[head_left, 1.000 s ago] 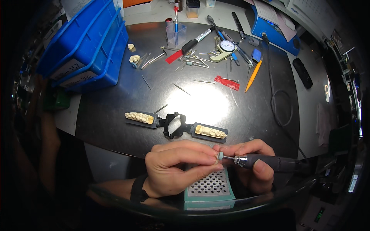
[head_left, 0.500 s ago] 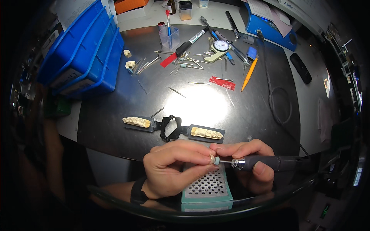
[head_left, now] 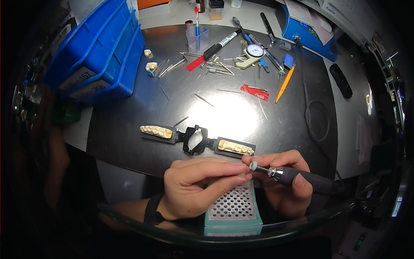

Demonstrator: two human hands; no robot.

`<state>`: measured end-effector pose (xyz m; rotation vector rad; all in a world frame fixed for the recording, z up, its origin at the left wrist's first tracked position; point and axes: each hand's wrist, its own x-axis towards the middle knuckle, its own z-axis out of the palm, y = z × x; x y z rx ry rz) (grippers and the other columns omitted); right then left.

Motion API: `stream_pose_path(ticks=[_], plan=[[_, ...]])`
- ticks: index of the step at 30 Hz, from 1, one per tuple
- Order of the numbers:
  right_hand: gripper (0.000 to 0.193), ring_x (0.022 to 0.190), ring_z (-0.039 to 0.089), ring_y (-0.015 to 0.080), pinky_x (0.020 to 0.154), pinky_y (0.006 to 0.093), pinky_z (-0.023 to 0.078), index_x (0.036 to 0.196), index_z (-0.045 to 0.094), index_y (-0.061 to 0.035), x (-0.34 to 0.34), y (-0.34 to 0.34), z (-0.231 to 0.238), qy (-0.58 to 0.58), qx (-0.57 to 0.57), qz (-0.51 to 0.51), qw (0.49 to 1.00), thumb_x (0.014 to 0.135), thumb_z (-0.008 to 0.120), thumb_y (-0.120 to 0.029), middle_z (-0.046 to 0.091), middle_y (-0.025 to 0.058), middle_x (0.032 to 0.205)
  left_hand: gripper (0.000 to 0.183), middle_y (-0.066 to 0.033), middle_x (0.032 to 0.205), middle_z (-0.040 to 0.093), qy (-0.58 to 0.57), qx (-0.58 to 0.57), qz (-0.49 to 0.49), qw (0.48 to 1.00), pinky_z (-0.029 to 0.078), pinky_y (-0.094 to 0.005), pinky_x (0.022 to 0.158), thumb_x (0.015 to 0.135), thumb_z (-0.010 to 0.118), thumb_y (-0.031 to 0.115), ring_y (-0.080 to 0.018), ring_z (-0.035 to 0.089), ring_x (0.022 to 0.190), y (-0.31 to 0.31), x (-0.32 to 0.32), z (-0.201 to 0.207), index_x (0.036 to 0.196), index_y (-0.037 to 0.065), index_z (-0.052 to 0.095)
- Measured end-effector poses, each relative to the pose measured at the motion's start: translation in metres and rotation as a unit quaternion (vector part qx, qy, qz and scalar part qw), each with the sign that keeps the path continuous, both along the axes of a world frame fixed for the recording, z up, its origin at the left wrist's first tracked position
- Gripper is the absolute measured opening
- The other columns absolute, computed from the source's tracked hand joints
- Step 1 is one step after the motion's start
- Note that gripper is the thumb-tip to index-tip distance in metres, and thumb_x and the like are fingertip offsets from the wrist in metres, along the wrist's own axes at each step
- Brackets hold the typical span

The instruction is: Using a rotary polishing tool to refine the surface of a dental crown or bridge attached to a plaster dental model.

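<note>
Head view: left hand [head_left: 196, 187] low centre, fingers [head_left: 230, 169] pinched shut on something too small to make out, tips right at the small pale grinding tip [head_left: 253, 165] of a rotary handpiece [head_left: 297, 178]. Right hand [head_left: 286, 183] wrapped around the dark handpiece body, fingers clenched on it, tool lying roughly level and pointing toward the left hand. Both hands sit over a green perforated tray [head_left: 233, 206] at the near edge of the dark bench [head_left: 129, 116]. Just beyond the hands, a black dental articulator [head_left: 196, 140] lies flat, tooth casts on either side. Farther back: scattered burs and hand instruments, red-and-black marker [head_left: 212, 50], dial caliper [head_left: 252, 54], orange pencil [head_left: 283, 83], small red packet [head_left: 254, 92]. Stacked blue bins [head_left: 97, 47] at left rear. Blue box unit [head_left: 308, 30] at right rear, black cable [head_left: 317, 125] looping down toward the handpiece.
</note>
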<state>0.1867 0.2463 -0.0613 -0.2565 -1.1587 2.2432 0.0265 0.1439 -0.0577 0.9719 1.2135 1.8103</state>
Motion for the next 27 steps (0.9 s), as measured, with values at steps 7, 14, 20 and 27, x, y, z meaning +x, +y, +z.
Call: stream_pose_path(ticks=[7, 14, 20, 27], plan=[[0.041, 0.111, 0.055, 0.0454, 0.094, 0.0538, 0.047, 0.11, 0.043, 0.0042, 0.0, 0.003, 0.006, -0.056, 0.002, 0.024, 0.998, 0.091, 0.05, -0.032, 0.053, 0.0372, 0.114, 0.023, -0.0169, 0.092, 0.069, 0.152, 0.033, -0.014, 0.988, 0.054, -0.0253, 0.071, 0.074, 0.071, -0.009, -0.0214, 0.069, 0.084, -0.002, -0.009, -0.004, 0.096, -0.006, 0.068], [0.041, 0.106, 0.057, 0.0458, 0.092, 0.0536, 0.049, 0.11, 0.043, 0.0043, 0.002, 0.006, 0.005, -0.063, -0.02, 0.018, 0.998, 0.091, 0.048, -0.032, 0.052, 0.0383, 0.114, 0.016, -0.0215, 0.086, 0.067, 0.02, 0.046, -0.009, 0.999, 0.057, -0.0312, 0.072, 0.074, 0.069, -0.013, -0.0237, 0.069, 0.08, -0.001, 0.0, -0.007, 0.088, -0.007, 0.063], [0.04, 0.105, 0.058, 0.0461, 0.092, 0.0531, 0.049, 0.11, 0.044, 0.0045, -0.001, 0.004, 0.009, -0.08, -0.027, 0.027, 0.996, 0.09, 0.047, -0.03, 0.053, 0.0388, 0.113, 0.023, -0.0231, 0.086, 0.066, 0.16, 0.066, -0.048, 0.984, 0.057, -0.034, 0.076, 0.075, 0.067, -0.015, -0.0252, 0.068, 0.082, -0.005, -0.014, -0.008, 0.094, -0.009, 0.057], [0.038, 0.103, 0.059, 0.045, 0.091, 0.0528, 0.05, 0.106, 0.047, 0.0063, 0.001, -0.001, 0.009, -0.087, -0.02, 0.01, 0.996, 0.088, 0.049, -0.027, 0.055, 0.0372, 0.111, 0.026, -0.0242, 0.09, 0.065, 0.056, 0.048, -0.04, 0.996, 0.057, -0.0325, 0.078, 0.077, 0.066, -0.015, -0.024, 0.068, 0.086, -0.008, -0.002, -0.007, 0.099, -0.009, 0.053]])
